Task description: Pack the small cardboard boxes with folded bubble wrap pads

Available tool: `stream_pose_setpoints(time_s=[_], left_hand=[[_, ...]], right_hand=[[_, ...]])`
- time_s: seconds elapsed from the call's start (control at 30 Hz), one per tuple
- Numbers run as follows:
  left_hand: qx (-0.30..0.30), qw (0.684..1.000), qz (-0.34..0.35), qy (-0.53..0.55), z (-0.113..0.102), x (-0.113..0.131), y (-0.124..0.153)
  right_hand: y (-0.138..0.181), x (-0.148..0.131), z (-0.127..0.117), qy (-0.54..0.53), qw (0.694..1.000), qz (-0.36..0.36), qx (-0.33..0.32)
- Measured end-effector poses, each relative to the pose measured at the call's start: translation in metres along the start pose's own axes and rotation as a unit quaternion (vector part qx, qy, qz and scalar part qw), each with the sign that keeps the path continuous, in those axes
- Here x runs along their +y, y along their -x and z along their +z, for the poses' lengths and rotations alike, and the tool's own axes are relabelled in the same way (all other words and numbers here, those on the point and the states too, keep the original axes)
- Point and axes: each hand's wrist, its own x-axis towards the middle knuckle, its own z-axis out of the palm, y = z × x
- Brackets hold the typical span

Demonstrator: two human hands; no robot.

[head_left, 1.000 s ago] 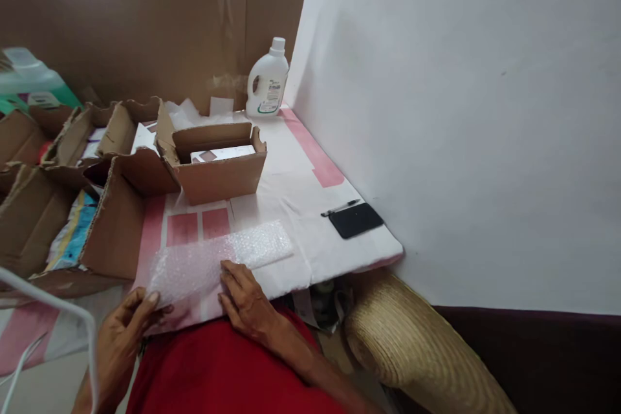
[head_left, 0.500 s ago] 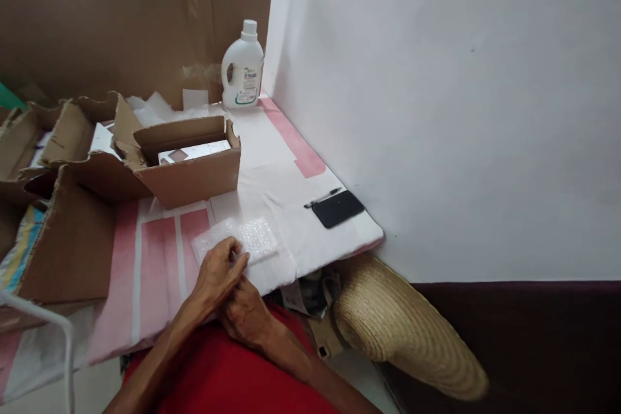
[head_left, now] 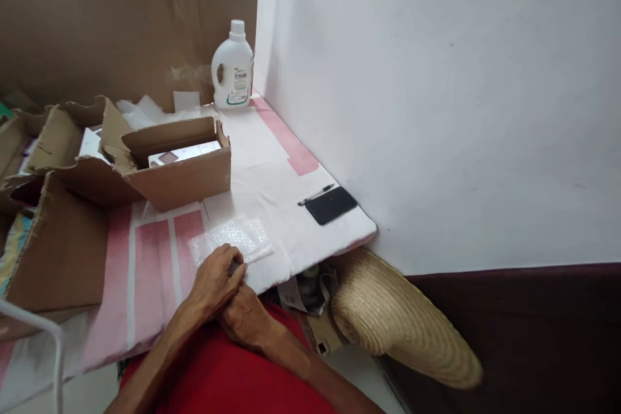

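Bubble wrap point(head_left: 230, 240) went from a long sheet spread flat on the surface a second ago to a short folded pad now. Left hand point(head_left: 216, 278) moved from the sheet's left end over to the right hand point(head_left: 247, 317), both now bunched at the pad's near edge. View also panned right, dropping the leftmost boxes out of frame.

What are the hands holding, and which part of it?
Both hands, left hand and right hand, pinch the near edge of the bubble wrap.
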Motion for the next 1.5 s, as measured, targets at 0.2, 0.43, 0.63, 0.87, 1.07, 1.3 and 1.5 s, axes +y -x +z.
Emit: stream_pose_setpoints(time_s=[0.2, 0.43, 0.63, 0.87, 1.07, 1.3, 1.5], left_hand=[[0.028, 0.999, 0.020, -0.005, 0.002, -0.011, 0.001], [0.055, 0.995, 0.033, -0.073, 0.009, -0.023, -0.003], [0.046, 0.984, 0.035, -0.171, 0.010, -0.020, -0.004], [0.047, 0.968, 0.054, -0.241, 0.009, -0.016, -0.005], [0.059, 0.955, 0.076, -0.280, 0.008, -0.014, -0.005], [0.071, 0.949, 0.103, -0.289, 0.008, -0.015, -0.004], [0.075, 0.949, 0.142, -0.272, 0.009, -0.013, -0.001]], right_hand=[[0.005, -0.003, -0.058, -0.052, 0.995, 0.068, 0.056], [0.008, 0.046, -0.068, 0.036, 0.945, 0.276, 0.173], [0.014, 0.066, -0.058, 0.055, 0.943, 0.286, 0.158], [0.015, 0.068, -0.062, 0.039, 0.948, 0.274, 0.159], [0.017, 0.069, -0.058, 0.052, 0.949, 0.265, 0.166], [0.017, 0.068, -0.059, 0.050, 0.946, 0.271, 0.169], [0.018, 0.070, -0.057, 0.055, 0.947, 0.272, 0.164]])
